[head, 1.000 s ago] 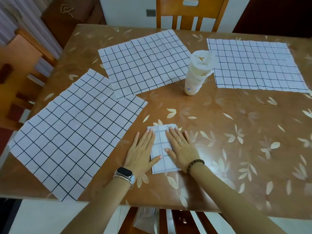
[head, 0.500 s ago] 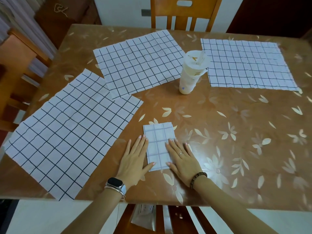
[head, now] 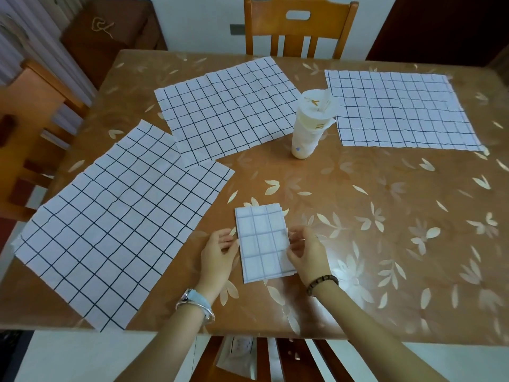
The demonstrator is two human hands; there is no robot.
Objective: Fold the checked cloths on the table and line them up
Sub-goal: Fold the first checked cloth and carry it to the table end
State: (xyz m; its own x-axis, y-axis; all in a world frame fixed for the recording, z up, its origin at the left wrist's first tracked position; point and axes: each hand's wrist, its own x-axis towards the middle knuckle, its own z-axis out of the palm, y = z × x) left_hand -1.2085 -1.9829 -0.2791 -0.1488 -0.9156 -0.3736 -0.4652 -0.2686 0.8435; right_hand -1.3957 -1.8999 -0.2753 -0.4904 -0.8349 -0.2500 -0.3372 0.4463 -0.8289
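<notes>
At the near edge of the table (head: 385, 307): one folded checked cloth (head: 261, 241), long axis pointing away from the person, flanked equally by left hand (head: 219, 255) and right hand (head: 307, 253), curled fingers pinching its long sides.

Folded cloth (head: 263, 241) lies before the cup (head: 308, 125), between three spread cloths.

- Setting: home dining room.
- Glossy brown leaf-patterned dining table (head: 385, 188).
- Orange-brown slatted wooden chair (head: 330, 17) at its far side.
- White lidded takeaway drink cup (head: 308, 125) on it.
</notes>
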